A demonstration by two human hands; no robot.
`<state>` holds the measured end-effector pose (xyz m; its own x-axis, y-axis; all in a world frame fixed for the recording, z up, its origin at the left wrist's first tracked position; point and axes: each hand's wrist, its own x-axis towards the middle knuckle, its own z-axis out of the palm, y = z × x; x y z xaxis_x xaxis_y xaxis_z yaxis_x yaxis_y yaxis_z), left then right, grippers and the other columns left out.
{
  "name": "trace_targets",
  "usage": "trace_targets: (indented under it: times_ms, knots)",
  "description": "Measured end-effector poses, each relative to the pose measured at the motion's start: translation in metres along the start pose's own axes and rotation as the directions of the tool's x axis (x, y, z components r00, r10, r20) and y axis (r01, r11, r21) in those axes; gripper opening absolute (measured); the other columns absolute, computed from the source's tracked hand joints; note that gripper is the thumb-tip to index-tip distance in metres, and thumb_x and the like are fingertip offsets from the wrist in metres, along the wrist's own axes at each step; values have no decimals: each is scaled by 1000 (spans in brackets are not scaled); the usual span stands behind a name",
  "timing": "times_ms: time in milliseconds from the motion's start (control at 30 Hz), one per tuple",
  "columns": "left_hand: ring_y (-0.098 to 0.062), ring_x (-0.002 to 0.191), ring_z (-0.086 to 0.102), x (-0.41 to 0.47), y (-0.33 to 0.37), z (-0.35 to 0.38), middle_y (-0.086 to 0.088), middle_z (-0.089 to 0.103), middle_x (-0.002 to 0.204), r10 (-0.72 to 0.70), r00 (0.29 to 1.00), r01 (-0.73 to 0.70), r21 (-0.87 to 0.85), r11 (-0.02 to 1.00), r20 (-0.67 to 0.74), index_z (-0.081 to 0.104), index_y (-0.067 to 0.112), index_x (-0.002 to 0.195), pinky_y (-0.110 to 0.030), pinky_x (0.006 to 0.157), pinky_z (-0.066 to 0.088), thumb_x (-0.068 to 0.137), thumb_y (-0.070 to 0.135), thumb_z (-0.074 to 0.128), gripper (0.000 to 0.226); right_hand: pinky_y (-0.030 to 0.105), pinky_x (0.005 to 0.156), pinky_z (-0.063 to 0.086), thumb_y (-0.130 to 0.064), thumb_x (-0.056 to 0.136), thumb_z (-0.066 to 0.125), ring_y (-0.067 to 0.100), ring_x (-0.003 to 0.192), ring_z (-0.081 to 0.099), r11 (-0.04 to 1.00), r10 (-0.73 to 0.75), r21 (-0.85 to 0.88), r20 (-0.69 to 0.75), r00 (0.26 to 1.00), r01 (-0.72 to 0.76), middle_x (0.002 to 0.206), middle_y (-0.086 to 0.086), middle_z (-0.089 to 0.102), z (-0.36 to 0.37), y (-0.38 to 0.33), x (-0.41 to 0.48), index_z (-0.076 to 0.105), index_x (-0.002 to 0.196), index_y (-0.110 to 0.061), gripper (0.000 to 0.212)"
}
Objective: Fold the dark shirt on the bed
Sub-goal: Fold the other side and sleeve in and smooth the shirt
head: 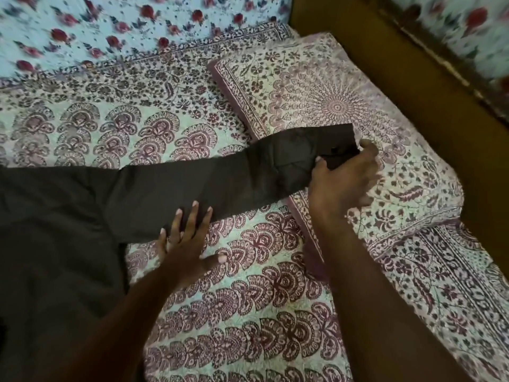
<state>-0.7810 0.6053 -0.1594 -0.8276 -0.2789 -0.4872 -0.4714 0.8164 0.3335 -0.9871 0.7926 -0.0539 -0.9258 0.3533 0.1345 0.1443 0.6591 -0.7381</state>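
Head camera: I see the left hand (184, 244) flat, fingers (192, 216) straight, pressing the sleeve (206, 183) of the dark shirt (55, 230) onto the bed (248, 299); the right hand (341, 180) pinches its cuff (338, 142) over the pillow (330, 92)

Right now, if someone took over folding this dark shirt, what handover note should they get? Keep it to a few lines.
Left hand: open, fingers flat on the lower edge of the sleeve.
Right hand: grips the cuff, which lies on the pillow.
Dark shirt: body spread flat at the left on the bed sheet, this sleeve stretched out to the right.
Done: shirt laid out.
To do: no fold visible yet; probably bring the sleeve in first.
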Motion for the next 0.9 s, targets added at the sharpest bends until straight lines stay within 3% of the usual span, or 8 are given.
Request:
trace_targets:
  times_ms: [300,367,433,500,567,667,833,900]
  knots:
    - [-16,152,-31,-2,5,-14,14,-35,165,-46,999,44,-231,972,-5,-7,48,160,-53,126,-7,92,84,20,82,22,89,55,7,82,78,14,98,65,734,-658,435,270,703,521,107,10,70,0,12,-117,73,117,-2,36]
    - [-27,159,19,-19,16,-40,-9,21,172,-220,975,106,-842,528,-16,40,18,157,-44,123,31,107,61,21,69,11,84,46,11,80,77,12,91,61,721,-678,452,304,670,525,100,10,68,-4,16,-151,74,112,-1,35]
    - [-35,126,61,-44,9,-65,-15,66,138,-195,980,47,-998,29,41,67,15,129,-36,95,54,101,66,35,66,10,81,44,12,78,75,12,86,60,709,-696,469,343,631,526,99,9,65,-8,16,-185,74,109,-2,35]
    - [-30,100,71,-69,-11,-79,-10,76,115,-150,975,130,-969,-208,163,73,22,120,-45,87,57,79,79,60,71,11,82,45,13,77,73,15,87,63,674,-736,507,403,544,538,102,8,66,-9,13,-223,74,110,-3,37]
    - [-21,82,73,-93,-38,-82,-8,76,100,-218,965,105,-976,-191,147,70,16,119,-36,71,60,78,35,86,48,20,87,53,10,79,73,21,95,67,627,-779,574,483,400,526,110,9,67,-8,6,-264,73,115,-5,39]
    - [-15,80,73,-120,-90,-92,-10,77,104,-451,889,99,-995,20,79,71,12,120,-21,58,58,84,-8,74,42,32,89,57,-19,91,77,25,103,67,602,-793,593,527,307,535,117,8,66,-11,-6,-318,71,119,-8,31]
    - [-22,87,78,-183,-206,-145,-8,81,102,-426,899,146,-986,79,99,76,14,113,-35,84,64,87,-10,64,37,25,83,55,-49,96,69,16,96,67,871,-411,466,518,750,155,104,3,65,-5,-52,-382,56,139,-24,51]
    - [-31,104,76,-211,-248,-165,-14,78,114,-393,913,162,-981,108,108,74,10,121,-43,100,57,86,-10,61,43,30,85,59,-58,91,68,14,97,69,898,-110,368,717,689,-240,113,-1,66,14,-82,-396,38,150,-49,66]
